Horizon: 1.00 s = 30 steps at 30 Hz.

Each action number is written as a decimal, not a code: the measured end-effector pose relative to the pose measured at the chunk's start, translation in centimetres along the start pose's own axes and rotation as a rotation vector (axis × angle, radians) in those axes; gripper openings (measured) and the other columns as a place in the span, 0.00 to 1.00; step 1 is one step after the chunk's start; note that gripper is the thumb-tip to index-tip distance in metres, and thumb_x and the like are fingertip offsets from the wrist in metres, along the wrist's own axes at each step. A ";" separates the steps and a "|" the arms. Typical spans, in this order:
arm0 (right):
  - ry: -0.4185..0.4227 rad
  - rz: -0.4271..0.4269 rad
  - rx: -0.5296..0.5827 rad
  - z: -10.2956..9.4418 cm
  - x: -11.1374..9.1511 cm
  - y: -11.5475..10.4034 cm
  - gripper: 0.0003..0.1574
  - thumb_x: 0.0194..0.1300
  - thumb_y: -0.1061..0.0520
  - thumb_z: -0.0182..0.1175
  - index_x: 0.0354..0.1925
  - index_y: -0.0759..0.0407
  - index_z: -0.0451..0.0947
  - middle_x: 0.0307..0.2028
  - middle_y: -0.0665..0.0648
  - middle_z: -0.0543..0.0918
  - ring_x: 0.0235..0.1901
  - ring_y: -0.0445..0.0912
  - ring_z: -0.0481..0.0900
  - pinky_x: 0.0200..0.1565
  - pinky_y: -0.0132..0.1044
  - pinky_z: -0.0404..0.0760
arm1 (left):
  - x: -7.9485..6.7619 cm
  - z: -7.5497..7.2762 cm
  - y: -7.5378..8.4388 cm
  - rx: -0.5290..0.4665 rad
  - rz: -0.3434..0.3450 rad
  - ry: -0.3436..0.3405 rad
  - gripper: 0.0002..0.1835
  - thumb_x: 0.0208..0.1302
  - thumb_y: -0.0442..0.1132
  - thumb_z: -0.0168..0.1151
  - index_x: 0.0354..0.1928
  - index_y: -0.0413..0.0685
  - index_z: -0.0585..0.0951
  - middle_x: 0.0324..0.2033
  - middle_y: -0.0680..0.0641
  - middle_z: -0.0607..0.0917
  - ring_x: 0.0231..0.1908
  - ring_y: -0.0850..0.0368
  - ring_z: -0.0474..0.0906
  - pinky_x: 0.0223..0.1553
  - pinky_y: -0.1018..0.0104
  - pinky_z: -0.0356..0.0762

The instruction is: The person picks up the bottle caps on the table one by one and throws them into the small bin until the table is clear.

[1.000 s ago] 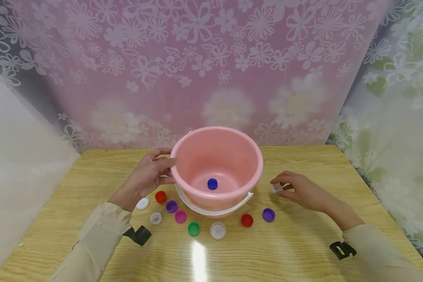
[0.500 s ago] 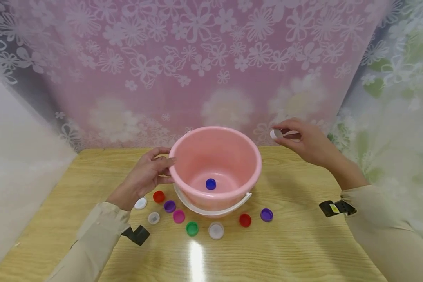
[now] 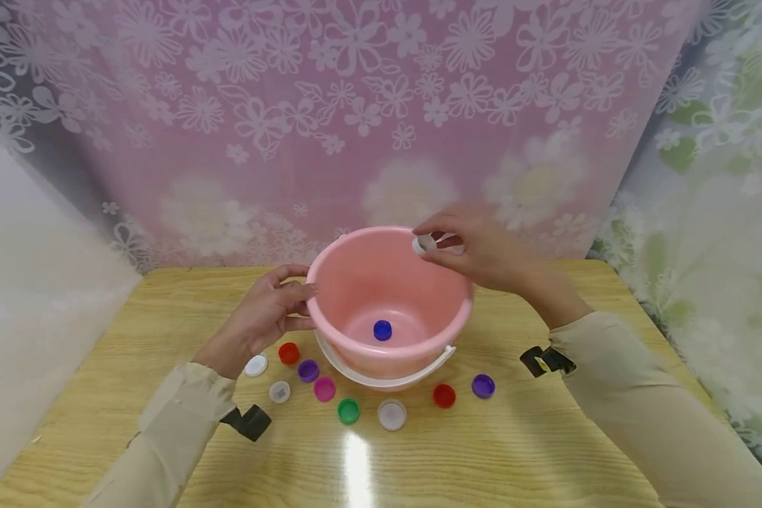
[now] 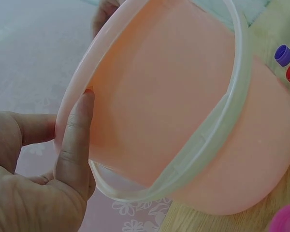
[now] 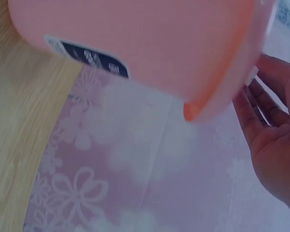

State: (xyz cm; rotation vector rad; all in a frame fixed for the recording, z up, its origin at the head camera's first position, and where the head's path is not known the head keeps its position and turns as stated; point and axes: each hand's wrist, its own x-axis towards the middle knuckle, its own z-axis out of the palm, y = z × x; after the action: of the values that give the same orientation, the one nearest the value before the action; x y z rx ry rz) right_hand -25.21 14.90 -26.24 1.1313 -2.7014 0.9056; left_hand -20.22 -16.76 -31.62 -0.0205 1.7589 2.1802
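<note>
A pink bucket [image 3: 390, 289] with a white handle [image 3: 384, 384] stands on the table, one blue bottle cap [image 3: 382, 330] on its floor. My left hand [image 3: 263, 317] grips the bucket's left rim, thumb over the inside and fingers outside, as the left wrist view also shows. Above the far right part of the rim, my right hand [image 3: 476, 247] pinches a white bottle cap [image 3: 424, 245] between thumb and fingers. In the right wrist view that hand [image 5: 275, 116] is beside the rim, with only a sliver of the cap showing.
Around the bucket's front lie loose caps: red [image 3: 288, 353], purple [image 3: 308, 371], pink [image 3: 324, 389], green [image 3: 348, 410], white [image 3: 391, 415], another red [image 3: 444, 396] and another purple [image 3: 483, 386]. A floral curtain [image 3: 381, 141] hangs behind the wooden table [image 3: 279, 466].
My right hand has lifted the white cap off the table at the right, then carried it left to over the bucket's rim. The left hand keeps its grip on the bucket.
</note>
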 end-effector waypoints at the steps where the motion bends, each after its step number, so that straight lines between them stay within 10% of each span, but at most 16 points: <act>1: -0.008 -0.010 -0.011 0.3 0.2 -0.2 0.22 0.65 0.54 0.63 0.56 0.57 0.77 0.51 0.54 0.76 0.49 0.48 0.78 0.50 0.40 0.79 | 0.0 0.1 0.0 0.001 -0.001 0.003 0.23 0.67 0.32 0.57 0.61 0.41 0.63 0.29 0.45 0.78 0.25 0.55 0.81 0.30 0.61 0.84; 30: -0.096 -0.123 -0.013 4.8 2.0 -0.2 0.19 0.64 0.56 0.63 0.54 0.58 0.80 0.49 0.54 0.79 0.47 0.46 0.75 0.49 0.38 0.77 | 0.1 0.0 -0.3 0.001 0.016 0.018 0.22 0.66 0.31 0.58 0.60 0.39 0.63 0.38 0.43 0.78 0.30 0.55 0.80 0.31 0.61 0.84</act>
State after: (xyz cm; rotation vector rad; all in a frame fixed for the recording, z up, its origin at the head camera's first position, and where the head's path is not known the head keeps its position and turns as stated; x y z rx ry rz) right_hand -25.83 10.92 -29.48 1.3550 -2.6706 0.8347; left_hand -20.21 -16.66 -31.89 -0.0264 1.7759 2.1974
